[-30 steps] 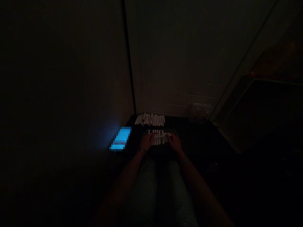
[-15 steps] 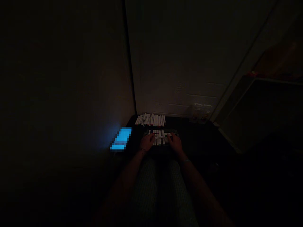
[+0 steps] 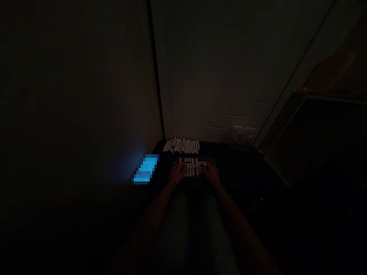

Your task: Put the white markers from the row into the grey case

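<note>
In the dim head view, my left hand is closed, with its fingertips on the left end of a white marker held crosswise. My right hand is closed at the other side, its fingers around a white end with a dark green band. Whether this is one marker or two end to end is too dark to tell. Beneath lies a row of white markers with coloured bands, side by side in a dark tray or case. My hands cover parts of its sides.
Behind the case, a loose row of white markers lies on the dark table near the wall. A glowing, pixelated screen is at the left. Two clear packages stand at the back right.
Both hands stay almost in place over the row of markers, with the crosswise marker still between them. The view shifts only slightly.
</note>
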Available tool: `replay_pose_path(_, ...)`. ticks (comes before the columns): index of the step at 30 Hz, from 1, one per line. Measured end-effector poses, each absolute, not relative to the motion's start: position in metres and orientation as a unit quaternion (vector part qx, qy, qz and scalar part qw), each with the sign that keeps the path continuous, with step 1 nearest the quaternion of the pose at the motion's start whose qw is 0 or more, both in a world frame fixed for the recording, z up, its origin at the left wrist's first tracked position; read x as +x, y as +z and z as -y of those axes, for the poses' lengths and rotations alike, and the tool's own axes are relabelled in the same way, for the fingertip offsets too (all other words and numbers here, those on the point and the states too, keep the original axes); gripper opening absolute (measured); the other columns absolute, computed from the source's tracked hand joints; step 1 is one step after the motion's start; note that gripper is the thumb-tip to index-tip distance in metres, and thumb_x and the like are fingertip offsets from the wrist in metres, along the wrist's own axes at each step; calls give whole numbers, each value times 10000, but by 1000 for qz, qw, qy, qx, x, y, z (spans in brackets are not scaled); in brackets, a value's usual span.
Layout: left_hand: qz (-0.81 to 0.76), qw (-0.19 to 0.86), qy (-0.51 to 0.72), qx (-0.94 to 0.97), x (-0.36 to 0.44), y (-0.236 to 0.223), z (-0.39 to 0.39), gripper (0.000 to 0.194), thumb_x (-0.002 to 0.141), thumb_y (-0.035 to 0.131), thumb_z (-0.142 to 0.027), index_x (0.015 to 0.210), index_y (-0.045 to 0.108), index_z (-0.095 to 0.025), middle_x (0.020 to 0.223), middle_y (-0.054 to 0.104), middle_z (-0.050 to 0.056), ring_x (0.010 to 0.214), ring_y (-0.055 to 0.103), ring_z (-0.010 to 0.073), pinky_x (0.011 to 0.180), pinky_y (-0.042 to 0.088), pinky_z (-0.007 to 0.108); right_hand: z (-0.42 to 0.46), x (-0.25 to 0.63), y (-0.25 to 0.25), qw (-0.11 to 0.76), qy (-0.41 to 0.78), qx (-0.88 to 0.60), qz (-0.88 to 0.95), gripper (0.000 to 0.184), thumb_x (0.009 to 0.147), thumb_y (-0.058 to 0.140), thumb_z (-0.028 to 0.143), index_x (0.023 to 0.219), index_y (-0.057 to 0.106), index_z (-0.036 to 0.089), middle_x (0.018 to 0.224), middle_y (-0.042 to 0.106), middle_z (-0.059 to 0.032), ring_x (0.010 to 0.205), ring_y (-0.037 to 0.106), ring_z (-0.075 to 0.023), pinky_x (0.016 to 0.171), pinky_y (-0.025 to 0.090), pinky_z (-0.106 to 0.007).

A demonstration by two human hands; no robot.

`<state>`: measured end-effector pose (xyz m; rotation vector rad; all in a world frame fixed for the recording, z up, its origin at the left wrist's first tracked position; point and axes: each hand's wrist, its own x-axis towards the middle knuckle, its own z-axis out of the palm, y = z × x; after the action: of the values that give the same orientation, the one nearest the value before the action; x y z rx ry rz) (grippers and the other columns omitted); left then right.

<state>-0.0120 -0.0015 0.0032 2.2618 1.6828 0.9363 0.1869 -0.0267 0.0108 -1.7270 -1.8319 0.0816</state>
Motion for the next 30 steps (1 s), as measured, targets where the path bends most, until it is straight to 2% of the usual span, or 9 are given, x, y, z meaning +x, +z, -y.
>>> replay_pose_path(12, -558, 107, 310, 762, -13, 5, 2, 261, 845, 379, -339, 788, 588, -193, 767, 611, 22, 688, 542, 122, 629, 370, 227, 29, 185, 15, 301, 28, -657, 690, 390, 915, 273, 454, 944, 557, 189, 898, 636, -53, 808, 579, -146, 683, 354, -212)
replay_pose_path(20, -559, 101, 327, 755, -16, -2, -4, 220, 836, 407, -330, 900, 577, -205, 791, 619, 18, 735, 563, 133, 671, 397, 239, 25, 183, 8, 313, 21, -652, 690, 372, 916, 286, 442, 945, 560, 191, 885, 641, -52, 810, 589, -143, 683, 361, -204)
replay_pose_path(30, -555, 101, 325, 759, -16, -2, -4, 216, 833, 407, -335, 895, 573, -210, 814, 623, 17, 757, 567, 135, 691, 398, 237, 25, 184, 10, 299, 25, -659, 689, 363, 914, 295, 432, 936, 568, 194, 886, 643, -61, 829, 588, -150, 704, 360, -212)
